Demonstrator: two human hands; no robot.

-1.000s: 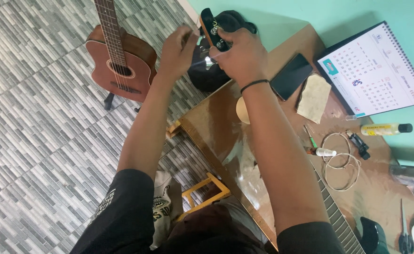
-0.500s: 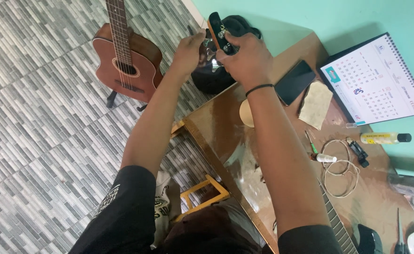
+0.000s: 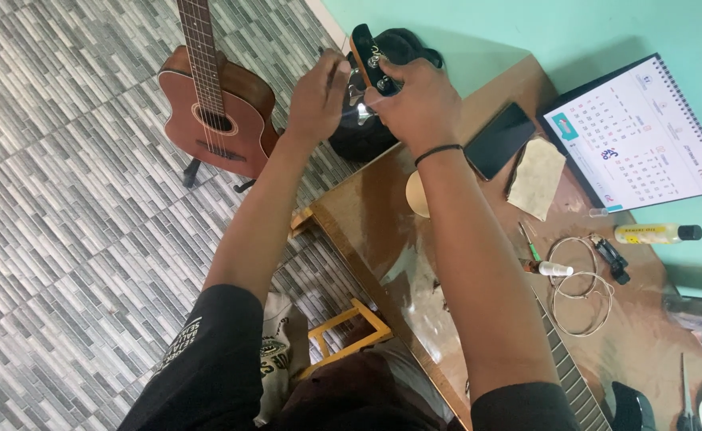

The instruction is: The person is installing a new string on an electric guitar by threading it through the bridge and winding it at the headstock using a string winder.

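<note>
My right hand (image 3: 416, 100) grips the black guitar headstock (image 3: 369, 57) and holds it up over the far end of the brown table (image 3: 383, 239). My left hand (image 3: 319, 92) pinches a shiny tuning peg (image 3: 357, 102) on the left side of that headstock. The guitar's neck runs under my right forearm, and its fretboard (image 3: 570, 375) shows at the bottom right. A black bag (image 3: 403, 41) sits right behind the headstock.
A brown acoustic guitar (image 3: 215, 112) stands on the tiled floor at left. On the table lie a black phone (image 3: 498, 140), a tan cloth (image 3: 538, 177), a desk calendar (image 3: 642, 132), a yellow bottle (image 3: 652, 233) and coiled strings (image 3: 578, 291). A yellow wooden stool (image 3: 347, 327) stands below.
Both hands stay on the headstock. My left hand's fingers have closed in on the peg, and the view has shifted slightly.
</note>
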